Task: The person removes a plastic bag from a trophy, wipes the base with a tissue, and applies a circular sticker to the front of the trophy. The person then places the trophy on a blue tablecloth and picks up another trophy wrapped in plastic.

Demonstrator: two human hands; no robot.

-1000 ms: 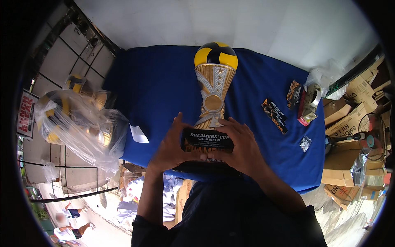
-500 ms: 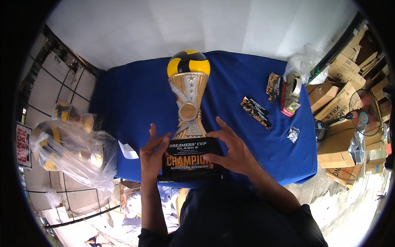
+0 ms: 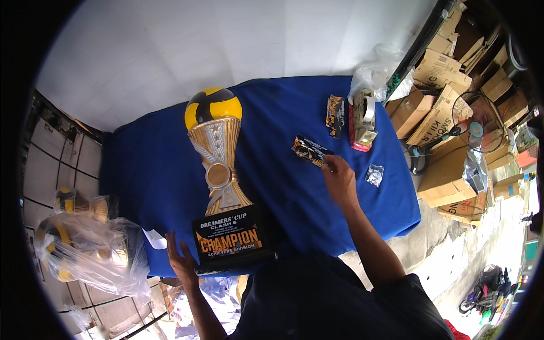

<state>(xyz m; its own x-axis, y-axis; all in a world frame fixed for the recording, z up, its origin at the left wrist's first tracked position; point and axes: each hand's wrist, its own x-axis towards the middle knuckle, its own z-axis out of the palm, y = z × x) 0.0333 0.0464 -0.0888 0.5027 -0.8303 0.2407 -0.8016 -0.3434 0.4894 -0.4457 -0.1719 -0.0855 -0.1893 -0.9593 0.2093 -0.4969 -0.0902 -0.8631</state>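
Note:
A trophy [image 3: 217, 175] lies on its back on the blue tablecloth. It has a yellow and black volleyball top, a gold and silver fluted body, and a black base with a printed plate [image 3: 229, 241]. My left hand [image 3: 184, 263] rests by the base's left side, its fingers apart. On the right, my right hand [image 3: 340, 178] pinches the near end of a black and orange printed label strip [image 3: 306, 149]. Another such strip [image 3: 335, 116] lies beyond it. A small clear plastic packet [image 3: 374, 175] is to the right of my right hand.
A tape dispenser [image 3: 362, 122] and a clear plastic bag [image 3: 382, 68] sit at the table's far right. Plastic-wrapped trophies [image 3: 93, 243] stand off the left side. Cardboard boxes [image 3: 447, 175] and a fan [image 3: 479, 122] are at the right.
My right hand has left the trophy's base and reached right to the label strip. My left hand has dropped to the base's left side and opened. The view has shifted right.

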